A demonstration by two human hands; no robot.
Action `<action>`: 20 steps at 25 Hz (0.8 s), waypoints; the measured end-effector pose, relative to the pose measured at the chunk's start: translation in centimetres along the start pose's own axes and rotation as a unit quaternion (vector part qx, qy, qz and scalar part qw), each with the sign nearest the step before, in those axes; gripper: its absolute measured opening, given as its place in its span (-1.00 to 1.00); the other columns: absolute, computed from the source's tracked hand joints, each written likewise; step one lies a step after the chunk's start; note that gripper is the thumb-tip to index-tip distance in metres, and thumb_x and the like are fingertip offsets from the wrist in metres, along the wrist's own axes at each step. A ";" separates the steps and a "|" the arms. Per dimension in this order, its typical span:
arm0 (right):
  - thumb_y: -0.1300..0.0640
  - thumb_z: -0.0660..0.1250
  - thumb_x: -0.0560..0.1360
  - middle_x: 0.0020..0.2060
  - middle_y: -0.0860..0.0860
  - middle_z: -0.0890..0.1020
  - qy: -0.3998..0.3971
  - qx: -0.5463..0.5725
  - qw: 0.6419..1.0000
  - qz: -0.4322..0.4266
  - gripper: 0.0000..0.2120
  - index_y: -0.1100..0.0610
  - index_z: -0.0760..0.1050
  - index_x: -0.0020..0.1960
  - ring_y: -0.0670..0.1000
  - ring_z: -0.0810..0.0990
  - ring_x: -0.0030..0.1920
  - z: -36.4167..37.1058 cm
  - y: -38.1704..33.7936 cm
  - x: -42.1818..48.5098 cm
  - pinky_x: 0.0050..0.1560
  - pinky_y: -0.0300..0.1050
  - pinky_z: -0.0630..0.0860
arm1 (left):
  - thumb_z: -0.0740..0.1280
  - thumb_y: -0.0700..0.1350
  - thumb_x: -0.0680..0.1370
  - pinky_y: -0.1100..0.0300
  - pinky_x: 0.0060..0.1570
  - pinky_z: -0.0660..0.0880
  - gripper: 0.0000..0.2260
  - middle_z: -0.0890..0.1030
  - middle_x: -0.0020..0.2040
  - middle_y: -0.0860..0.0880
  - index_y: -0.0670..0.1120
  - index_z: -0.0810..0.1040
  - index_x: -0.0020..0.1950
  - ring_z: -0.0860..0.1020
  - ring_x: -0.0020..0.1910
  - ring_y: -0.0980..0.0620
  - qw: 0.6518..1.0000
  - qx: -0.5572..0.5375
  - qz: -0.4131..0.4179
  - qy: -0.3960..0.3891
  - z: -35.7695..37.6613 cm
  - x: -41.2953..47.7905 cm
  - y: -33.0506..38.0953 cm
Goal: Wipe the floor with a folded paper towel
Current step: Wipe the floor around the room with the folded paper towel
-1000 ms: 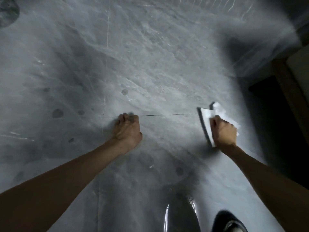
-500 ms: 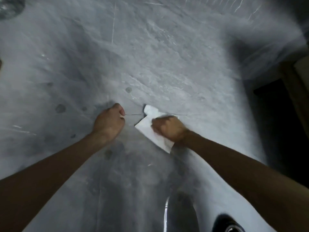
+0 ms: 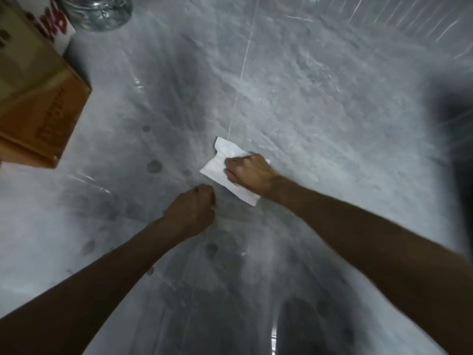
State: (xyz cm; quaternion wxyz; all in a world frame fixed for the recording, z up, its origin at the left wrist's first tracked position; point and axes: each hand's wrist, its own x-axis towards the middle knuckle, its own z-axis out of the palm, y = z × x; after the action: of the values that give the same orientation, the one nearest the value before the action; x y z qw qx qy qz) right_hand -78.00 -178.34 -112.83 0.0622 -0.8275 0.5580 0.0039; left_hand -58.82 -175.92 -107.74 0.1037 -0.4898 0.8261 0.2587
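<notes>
A brown cardboard box point(image 3: 38, 98) with dark printing on its side stands at the upper left. Just behind it, at the top edge, sits a shiny ribbed metal container point(image 3: 97, 11), only partly in view.

Paper towel point(image 3: 225, 172): white, plain, faint grey shading along its creases. Floor point(image 3: 307, 111) around it: mottled grey, marble-like, pale streaks, one thin light line running away from the towel's far corner. Dark grey round spots point(image 3: 154, 166) to the left of the towel. Box point(image 3: 38, 98) far left of it: brown cardboard, darker printed lettering, red marks on a white upper face. Metal container point(image 3: 97, 11) beyond: silver-grey.
</notes>
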 end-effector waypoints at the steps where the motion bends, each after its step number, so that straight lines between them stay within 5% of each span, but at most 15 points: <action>1: 0.09 0.18 0.60 -0.10 0.17 0.67 -0.027 -0.047 0.999 0.007 -0.79 0.19 0.52 0.04 0.22 0.64 -0.15 0.0 3.0 -0.6 -0.15 0.05 0.47 | 0.26 -0.18 0.52 0.11 0.01 0.40 -0.75 0.50 0.19 -0.21 -0.19 0.43 0.18 0.53 0.10 -0.20 1.000 0.003 0.003 -0.012 0.0 0.1 -0.1; 3: 0.09 0.11 0.62 -0.03 0.22 0.65 -0.017 -0.091 0.970 0.225 -0.73 0.20 0.48 0.16 0.27 0.63 -0.08 -0.2 9.0 -3.0 -0.10 0.07 0.48 | 0.27 -0.19 0.51 0.09 0.06 0.42 -0.75 0.45 0.23 -0.21 -0.18 0.43 0.18 0.51 0.11 -0.21 0.999 0.000 0.007 -0.033 0.2 0.2 -0.1; 5: 0.11 0.10 0.61 0.00 0.27 0.64 0.075 -0.025 0.867 0.492 -0.69 0.25 0.45 0.23 0.31 0.62 0.00 -0.8 11.8 -5.0 0.01 0.06 0.48 | 0.26 -0.19 0.51 0.09 0.06 0.43 -0.76 0.47 0.22 -0.20 -0.16 0.46 0.17 0.52 0.11 -0.19 1.000 -0.002 0.007 -0.030 0.4 0.1 0.1; 6: 0.11 0.16 0.59 -0.05 0.25 0.66 0.095 0.010 0.835 0.542 -0.70 0.25 0.49 0.20 0.27 0.64 -0.04 -1.2 11.3 -4.9 -0.01 0.01 0.50 | 0.25 -0.19 0.51 0.10 0.05 0.43 -0.77 0.50 0.20 -0.18 -0.15 0.48 0.15 0.53 0.09 -0.17 1.000 -0.007 0.006 -0.015 0.4 0.1 0.2; 8: 0.12 0.37 0.46 -0.39 0.10 0.63 0.119 -0.070 0.870 0.474 -0.87 0.18 0.62 -0.12 0.10 0.64 -0.37 -0.7 7.5 -3.3 -0.32 -0.18 0.49 | 0.23 -0.21 0.52 0.14 -0.02 0.45 -0.81 0.61 0.08 -0.15 -0.11 0.54 0.09 0.58 0.00 -0.13 0.997 -0.060 -0.030 0.040 0.0 0.3 0.6; 10: 0.21 0.40 0.39 -0.56 0.02 0.51 0.138 -0.068 0.937 0.314 -0.86 0.12 0.57 -0.35 0.02 0.52 -0.58 0.1 0.0 -0.9 -0.52 -0.25 0.35 | 0.22 -0.21 0.53 0.14 -0.09 0.50 -0.84 0.67 -0.04 -0.15 -0.08 0.58 0.01 0.62 -0.08 -0.14 0.978 -0.138 -0.104 0.113 -0.9 0.4 0.7; 12: 0.20 0.39 0.38 -0.56 0.02 0.51 0.128 0.014 0.986 0.106 -0.84 0.08 0.51 -0.37 0.05 0.50 -0.59 2.0 -6.4 -0.8 -0.56 -0.20 0.30 | 0.24 -0.17 0.54 0.05 -0.07 0.55 -0.86 0.67 -0.07 -0.15 -0.09 0.59 -0.04 0.63 -0.08 -0.18 0.954 -0.165 -0.160 0.195 -1.9 0.2 0.2; 15: 0.12 0.43 0.38 -0.48 0.05 0.57 0.123 0.012 0.987 -0.102 -0.85 0.10 0.52 -0.32 0.09 0.56 -0.52 1.8 -6.0 -1.8 -0.53 -0.14 0.43 | 0.26 -0.19 0.52 0.07 -0.15 0.52 -0.90 0.65 -0.11 -0.12 -0.10 0.58 -0.08 0.61 -0.12 -0.16 0.928 -0.182 -0.185 0.268 -3.5 -0.2 -2.6; 17: 0.08 0.39 0.43 -0.41 0.11 0.62 0.106 -0.001 0.994 -0.017 -0.84 0.15 0.55 -0.24 0.13 0.61 -0.45 0.7 -1.4 -1.5 -0.41 -0.07 0.50 | 0.27 -0.19 0.53 0.11 -0.16 0.47 -0.90 0.62 -0.07 -0.13 -0.12 0.54 0.00 0.59 -0.09 -0.15 0.928 -0.164 -0.202 0.267 -4.3 -0.8 -6.3; 18: 0.04 0.29 0.50 -0.34 0.17 0.65 0.109 -0.018 0.988 0.107 -0.78 0.19 0.56 -0.15 0.18 0.64 -0.36 0.0 1.0 -0.7 -0.33 -0.03 0.50 | 0.26 -0.17 0.54 0.07 -0.11 0.50 -0.87 0.61 -0.01 -0.17 -0.15 0.51 0.07 0.58 -0.04 -0.18 0.930 -0.152 -0.222 0.252 -4.6 -1.1 -8.4; 20: 0.05 0.12 0.60 -0.14 0.26 0.66 0.143 0.026 0.914 0.378 -0.71 0.22 0.51 0.05 0.28 0.64 -0.13 -0.9 3.4 1.6 -0.15 0.03 0.47 | 0.23 -0.13 0.58 -0.05 0.06 0.53 -0.78 0.56 0.11 -0.24 -0.20 0.44 0.18 0.55 0.08 -0.26 0.930 -0.159 -0.266 0.197 -5.0 -1.9 -12.0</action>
State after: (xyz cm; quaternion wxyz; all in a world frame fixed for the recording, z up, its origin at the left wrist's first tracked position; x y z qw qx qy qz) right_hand -80.58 -181.14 -112.38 -0.0031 -0.5445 0.8321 -0.1055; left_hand -47.10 -181.81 -106.59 -0.0756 -0.7428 0.6173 0.2480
